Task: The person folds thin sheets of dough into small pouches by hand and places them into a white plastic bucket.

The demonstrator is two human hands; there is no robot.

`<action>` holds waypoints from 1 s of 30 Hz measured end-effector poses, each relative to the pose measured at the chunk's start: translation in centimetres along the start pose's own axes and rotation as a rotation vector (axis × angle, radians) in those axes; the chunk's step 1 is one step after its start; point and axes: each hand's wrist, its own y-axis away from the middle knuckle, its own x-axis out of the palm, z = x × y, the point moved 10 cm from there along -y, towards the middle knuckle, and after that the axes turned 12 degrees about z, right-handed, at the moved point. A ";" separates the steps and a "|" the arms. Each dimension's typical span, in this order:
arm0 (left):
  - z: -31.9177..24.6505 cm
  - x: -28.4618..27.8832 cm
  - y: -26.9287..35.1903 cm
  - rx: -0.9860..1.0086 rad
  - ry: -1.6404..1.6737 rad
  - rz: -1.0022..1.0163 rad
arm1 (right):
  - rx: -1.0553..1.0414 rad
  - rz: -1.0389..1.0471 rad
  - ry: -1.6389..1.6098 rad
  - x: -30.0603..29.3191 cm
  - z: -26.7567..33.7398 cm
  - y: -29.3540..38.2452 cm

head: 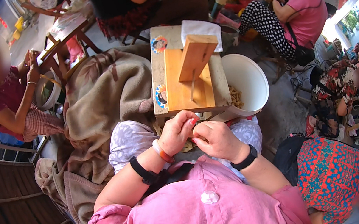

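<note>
My left hand (179, 129) and my right hand (218, 140) meet above my lap, close to the near edge of a small worn table (156, 70). Their fingers are pinched around a small tan piece (205, 139), which is mostly hidden by the fingers. On the table stands a wooden stand: a flat board (177, 95), a tilted wooden block (196, 55) and a thin rod (193, 87) between them. Yellowish scraps (188, 145) show below my hands, too covered to make out.
A white bucket (248, 74) right of the table holds tan pieces (235, 97). A folded white towel (200, 29) lies at the table's far side. A brown blanket (99, 89) drapes at left. Several people sit around, one beside another bucket (50, 96).
</note>
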 end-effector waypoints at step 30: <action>2.9 -2.5 -0.5 -0.313 0.444 0.168 | 0.543 -0.607 -0.616 -11.3 -19.0 7.8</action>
